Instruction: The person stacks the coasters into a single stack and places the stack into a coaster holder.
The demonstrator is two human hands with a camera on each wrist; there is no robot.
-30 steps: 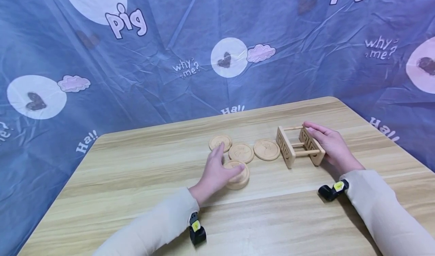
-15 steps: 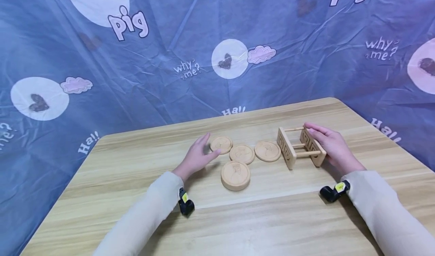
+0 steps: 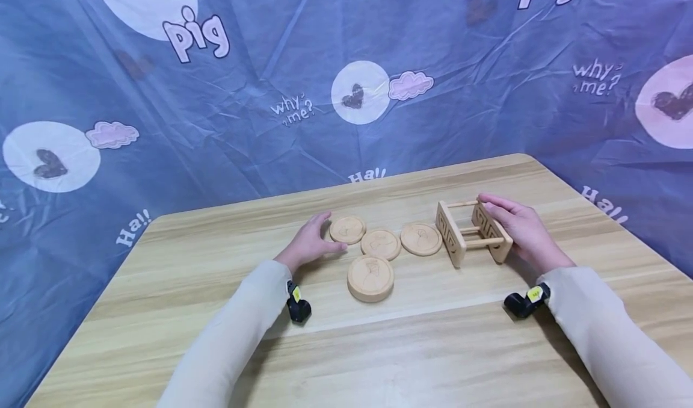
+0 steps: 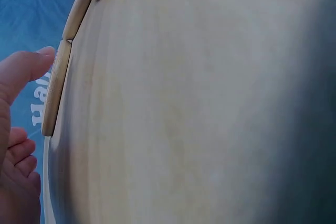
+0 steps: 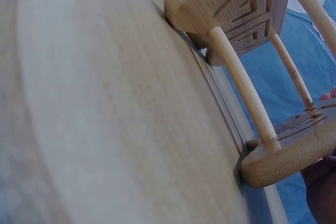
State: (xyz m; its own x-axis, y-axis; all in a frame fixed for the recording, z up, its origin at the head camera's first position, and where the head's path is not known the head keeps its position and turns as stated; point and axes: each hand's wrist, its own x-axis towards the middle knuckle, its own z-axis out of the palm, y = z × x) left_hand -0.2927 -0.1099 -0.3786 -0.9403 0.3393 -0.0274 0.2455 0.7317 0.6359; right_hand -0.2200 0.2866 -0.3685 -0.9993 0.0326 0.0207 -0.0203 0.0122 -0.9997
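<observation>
Three round wooden coasters lie flat in a row: a far-left coaster (image 3: 348, 230), a middle coaster (image 3: 381, 244) and a right coaster (image 3: 421, 239). Nearer to me sits a small stack of coasters (image 3: 370, 278). My left hand (image 3: 310, 242) is spread at the left side of the far-left coaster, its thumb (image 4: 37, 64) close by that coaster's edge. A wooden coaster holder (image 3: 455, 239), with two carved end panels joined by rods, stands right of the row. My right hand (image 3: 521, 230) holds its right end panel from the outside.
Everything stands on a wood-grain table (image 3: 411, 348) with rounded back corners. Behind it hangs a blue printed cloth (image 3: 243, 143). The holder's left panel stands close against the right coaster.
My left hand has left the coaster stack and moved left and back to the far-left coaster. My right hand keeps its place on the holder.
</observation>
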